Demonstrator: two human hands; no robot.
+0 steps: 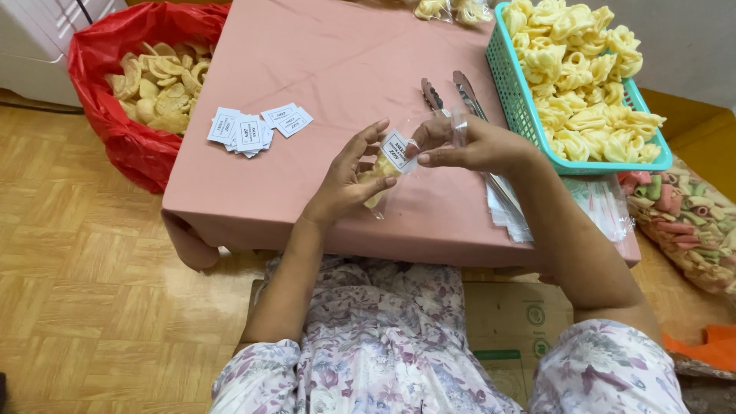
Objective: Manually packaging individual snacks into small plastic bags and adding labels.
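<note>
My left hand (349, 180) cups a small clear plastic bag (381, 178) filled with yellow crackers, above the pink table's front part. My right hand (469, 146) pinches a small white paper label (398, 148) at the bag's open top and also grips the bag's upper edge. Both hands are close together, fingers touching the bag.
A pile of white labels (257, 128) lies left on the pink table (330, 54). Metal tongs (452, 96) lie beside a teal basket (512, 92) of yellow crackers. Empty clear bags (583, 203) sit at the table's right edge. A red sack (126, 142) of crackers stands left; a bag of coloured crackers (686, 215) right.
</note>
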